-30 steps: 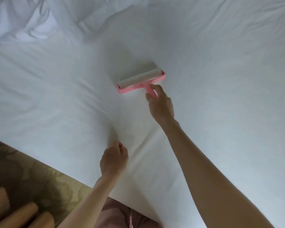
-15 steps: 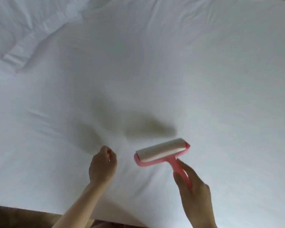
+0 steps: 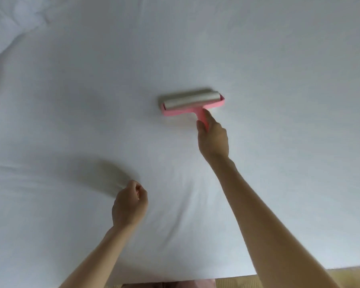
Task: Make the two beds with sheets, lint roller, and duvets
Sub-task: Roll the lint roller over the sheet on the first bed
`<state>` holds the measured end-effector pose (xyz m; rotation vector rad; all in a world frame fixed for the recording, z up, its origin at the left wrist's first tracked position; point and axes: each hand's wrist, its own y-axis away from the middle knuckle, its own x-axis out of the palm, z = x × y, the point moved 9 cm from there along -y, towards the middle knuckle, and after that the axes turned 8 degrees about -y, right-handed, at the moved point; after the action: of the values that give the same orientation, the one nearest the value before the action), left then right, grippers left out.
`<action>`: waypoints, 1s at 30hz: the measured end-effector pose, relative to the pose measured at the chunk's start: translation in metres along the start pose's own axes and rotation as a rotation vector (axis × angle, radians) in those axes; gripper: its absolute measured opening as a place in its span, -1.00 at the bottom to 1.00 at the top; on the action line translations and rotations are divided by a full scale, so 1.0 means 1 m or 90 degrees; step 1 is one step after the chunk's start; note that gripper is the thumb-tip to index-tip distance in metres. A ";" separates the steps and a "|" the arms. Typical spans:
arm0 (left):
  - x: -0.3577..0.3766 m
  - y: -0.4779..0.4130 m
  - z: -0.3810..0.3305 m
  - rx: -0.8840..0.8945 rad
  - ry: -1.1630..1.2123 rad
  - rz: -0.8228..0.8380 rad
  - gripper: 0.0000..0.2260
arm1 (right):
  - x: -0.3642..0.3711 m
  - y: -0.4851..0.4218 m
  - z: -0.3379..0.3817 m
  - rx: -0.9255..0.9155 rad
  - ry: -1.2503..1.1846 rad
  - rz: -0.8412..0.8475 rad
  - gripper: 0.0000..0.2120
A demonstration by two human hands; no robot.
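My right hand (image 3: 213,140) grips the pink handle of the roller (image 3: 192,101), whose drum lies on the sheet (image 3: 279,80) mid-bed. My left hand (image 3: 130,204) is curled, holding nothing, over the sheet nearer me. The duvet (image 3: 8,23) bunches far left.

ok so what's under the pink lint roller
Directly under the pink plastic lint roller held by the right hand is only the smooth white bed sheet. Whatever lies beneath that sheet is covered.
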<state>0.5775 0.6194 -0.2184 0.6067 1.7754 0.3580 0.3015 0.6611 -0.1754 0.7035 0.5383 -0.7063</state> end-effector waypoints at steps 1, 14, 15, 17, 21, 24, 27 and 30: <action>0.002 0.003 0.000 0.003 -0.006 0.005 -0.89 | -0.001 0.028 -0.018 0.007 -0.001 0.002 -0.56; 0.015 0.018 -0.012 0.046 -0.037 0.027 -0.89 | -0.050 0.223 -0.118 0.008 0.095 0.039 -0.62; 0.017 0.019 -0.014 0.050 -0.036 0.026 -0.89 | -0.055 0.206 -0.095 0.022 0.071 -0.005 -0.59; 0.017 0.024 -0.016 0.058 -0.036 0.026 -0.88 | -0.035 0.154 -0.062 0.012 0.074 0.021 -0.54; 0.013 0.032 -0.011 0.065 -0.028 0.026 -0.88 | -0.011 0.061 -0.025 0.065 0.047 0.010 -0.57; 0.005 0.034 -0.003 0.067 -0.028 0.023 -0.88 | -0.013 0.093 -0.043 0.089 0.064 0.022 -0.55; 0.001 0.034 0.007 0.072 -0.033 0.029 -0.88 | -0.029 0.174 -0.078 0.123 0.102 0.047 -0.52; 0.005 0.030 0.014 0.066 -0.030 0.045 -0.88 | -0.032 0.197 -0.087 0.175 0.103 0.066 -0.54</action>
<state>0.5967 0.6455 -0.2106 0.7466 1.7385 0.2983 0.4073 0.8469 -0.1338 1.0455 0.5533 -0.6347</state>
